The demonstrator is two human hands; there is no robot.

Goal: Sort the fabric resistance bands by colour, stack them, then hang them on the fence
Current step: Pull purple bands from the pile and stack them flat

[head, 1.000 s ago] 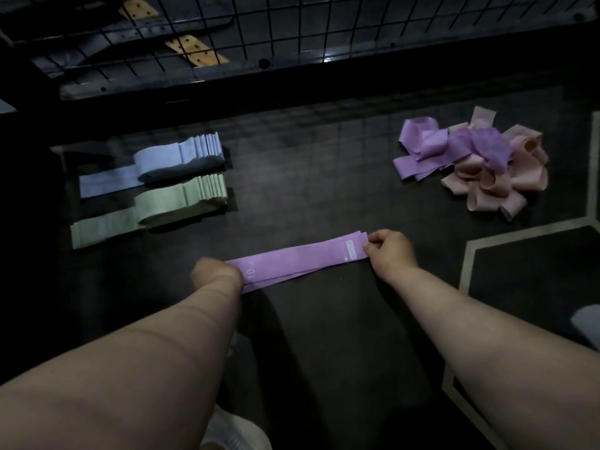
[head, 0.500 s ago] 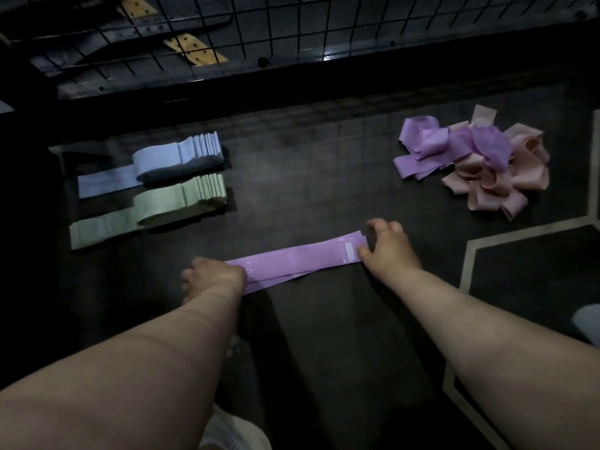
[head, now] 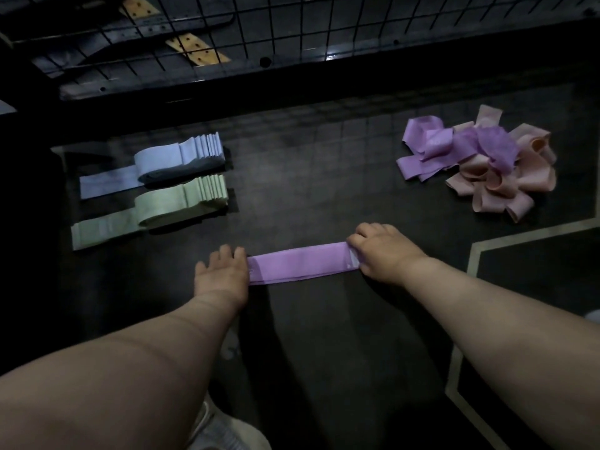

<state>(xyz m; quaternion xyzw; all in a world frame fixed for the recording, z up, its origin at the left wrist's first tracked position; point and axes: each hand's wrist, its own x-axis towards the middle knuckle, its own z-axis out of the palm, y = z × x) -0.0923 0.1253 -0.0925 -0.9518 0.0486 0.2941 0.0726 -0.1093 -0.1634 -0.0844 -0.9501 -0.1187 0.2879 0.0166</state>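
On my screen the purple band (head: 302, 263) lies flat on the dark floor (head: 324, 352), a little nearer than the middle, running left to right between the two hands. The left hand (head: 222, 276) rests at its left end with the fingers nearly straight and close together, palm down. The right hand (head: 381, 251) has its fingers curled over the right end, thumb beneath, pinching the fabric by its white label.

Nothing lies between the hands and the other piles. Towards the far left corner I see the blue stack (head: 181, 157), and the green stack (head: 175, 203) lies just beside it on the near side, each neatly layered with one long tail trailing left. Towards the far right sits a loose heap (head: 480, 164) of tangled purple and pink bands, well apart from the hands.

The wire fence (head: 292, 27) runs along the far edge. A pale line (head: 519, 235) angles across the floor's right side, and a shoe (head: 220, 430) shows at the near edge.
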